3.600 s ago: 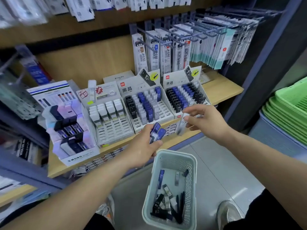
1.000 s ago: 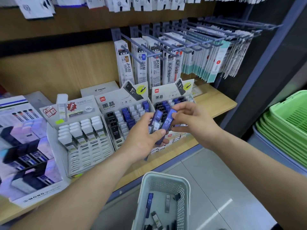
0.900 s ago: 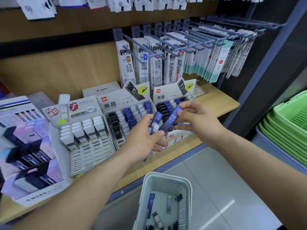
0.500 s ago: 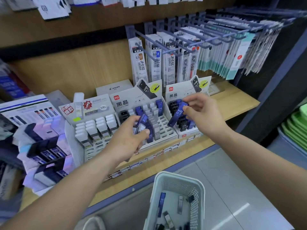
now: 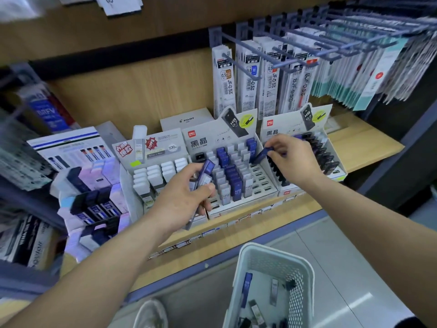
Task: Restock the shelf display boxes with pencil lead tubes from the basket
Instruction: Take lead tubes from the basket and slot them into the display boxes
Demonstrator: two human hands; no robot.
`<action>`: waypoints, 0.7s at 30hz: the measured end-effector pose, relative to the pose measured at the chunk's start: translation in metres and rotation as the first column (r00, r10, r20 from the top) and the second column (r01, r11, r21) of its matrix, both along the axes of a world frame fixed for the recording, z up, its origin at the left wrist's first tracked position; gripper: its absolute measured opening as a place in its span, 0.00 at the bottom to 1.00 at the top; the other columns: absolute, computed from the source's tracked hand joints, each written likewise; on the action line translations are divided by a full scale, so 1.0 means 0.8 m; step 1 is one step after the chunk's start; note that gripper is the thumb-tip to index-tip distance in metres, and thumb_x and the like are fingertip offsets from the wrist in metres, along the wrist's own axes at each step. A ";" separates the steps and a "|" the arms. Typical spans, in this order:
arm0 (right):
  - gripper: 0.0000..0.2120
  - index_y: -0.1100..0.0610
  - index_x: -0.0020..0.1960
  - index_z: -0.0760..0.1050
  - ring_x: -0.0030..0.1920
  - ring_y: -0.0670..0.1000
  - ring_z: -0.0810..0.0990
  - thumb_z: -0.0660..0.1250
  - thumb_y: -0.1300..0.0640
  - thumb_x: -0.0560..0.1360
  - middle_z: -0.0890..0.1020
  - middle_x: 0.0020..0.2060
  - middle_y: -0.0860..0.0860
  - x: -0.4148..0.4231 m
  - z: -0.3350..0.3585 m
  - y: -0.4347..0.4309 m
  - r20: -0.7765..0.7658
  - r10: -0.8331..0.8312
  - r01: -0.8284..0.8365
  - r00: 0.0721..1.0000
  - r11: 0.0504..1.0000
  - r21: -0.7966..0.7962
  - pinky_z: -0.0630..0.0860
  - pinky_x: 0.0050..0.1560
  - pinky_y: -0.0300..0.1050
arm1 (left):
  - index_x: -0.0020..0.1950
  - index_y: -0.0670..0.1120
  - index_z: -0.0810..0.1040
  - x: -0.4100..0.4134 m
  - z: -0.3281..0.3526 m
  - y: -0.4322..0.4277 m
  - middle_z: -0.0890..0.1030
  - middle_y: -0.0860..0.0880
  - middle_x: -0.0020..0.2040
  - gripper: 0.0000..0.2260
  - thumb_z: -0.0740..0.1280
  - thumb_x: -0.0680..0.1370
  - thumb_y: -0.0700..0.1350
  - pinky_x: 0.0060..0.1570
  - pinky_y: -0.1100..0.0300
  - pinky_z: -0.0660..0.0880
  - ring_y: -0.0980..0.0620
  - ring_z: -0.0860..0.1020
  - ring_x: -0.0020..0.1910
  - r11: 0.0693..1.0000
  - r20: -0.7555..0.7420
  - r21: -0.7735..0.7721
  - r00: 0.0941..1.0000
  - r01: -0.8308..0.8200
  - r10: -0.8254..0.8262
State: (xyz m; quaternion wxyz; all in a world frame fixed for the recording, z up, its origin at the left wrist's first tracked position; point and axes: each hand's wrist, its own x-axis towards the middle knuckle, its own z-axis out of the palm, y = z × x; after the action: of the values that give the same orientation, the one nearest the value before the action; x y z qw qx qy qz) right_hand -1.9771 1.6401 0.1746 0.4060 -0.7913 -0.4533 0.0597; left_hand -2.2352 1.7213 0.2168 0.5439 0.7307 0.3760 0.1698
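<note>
My right hand (image 5: 293, 159) pinches a blue lead tube (image 5: 262, 155) and holds it over the left columns of the right display box (image 5: 335, 159), which is filled with black and blue tubes. My left hand (image 5: 184, 197) grips a few blue and clear lead tubes (image 5: 203, 176) in front of the middle display box (image 5: 264, 185), whose slots hold blue, white and black tubes. The pale mesh basket (image 5: 305, 268) sits low in front of me with several loose tubes in it.
A box of white tubes (image 5: 153, 174) and a MONO box (image 5: 92, 185) stand to the left on the wooden shelf (image 5: 366, 145). Refill packs hang on hooks (image 5: 272, 74) above the boxes. Grey floor tiles lie to the right of the basket.
My right hand took a blue tube from the bundle in my left hand and carried it to the right display box. The view has shifted so the boxes sit further right.
</note>
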 end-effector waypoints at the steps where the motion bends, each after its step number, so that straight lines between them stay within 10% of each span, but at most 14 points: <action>1: 0.07 0.55 0.52 0.82 0.46 0.46 0.82 0.69 0.64 0.77 0.84 0.44 0.48 0.000 0.001 0.002 0.003 0.015 -0.015 1.000 1.000 0.002 0.77 0.56 0.39 | 0.60 0.52 0.75 -0.001 -0.001 0.001 0.84 0.48 0.40 0.09 0.65 0.82 0.41 0.33 0.60 0.75 0.53 0.78 0.30 1.000 0.006 -0.012 1.000 -0.002 0.002; 21: 0.10 0.58 0.57 0.83 0.50 0.56 0.80 0.67 0.63 0.78 0.83 0.51 0.55 0.006 -0.010 0.031 0.269 0.130 -0.117 0.954 0.991 -0.061 0.78 0.56 0.52 | 0.65 0.50 0.69 -0.004 0.009 -0.004 0.85 0.52 0.49 0.12 0.65 0.83 0.45 0.32 0.57 0.77 0.51 0.78 0.30 0.994 -0.020 -0.109 1.000 0.020 -0.023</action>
State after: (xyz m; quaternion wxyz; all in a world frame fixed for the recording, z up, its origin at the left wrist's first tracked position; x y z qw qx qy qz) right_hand -1.9726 1.6652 0.1667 0.3175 -0.7709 -0.5520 -0.0144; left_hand -2.2383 1.7181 0.2244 0.5809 0.7057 0.3825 0.1355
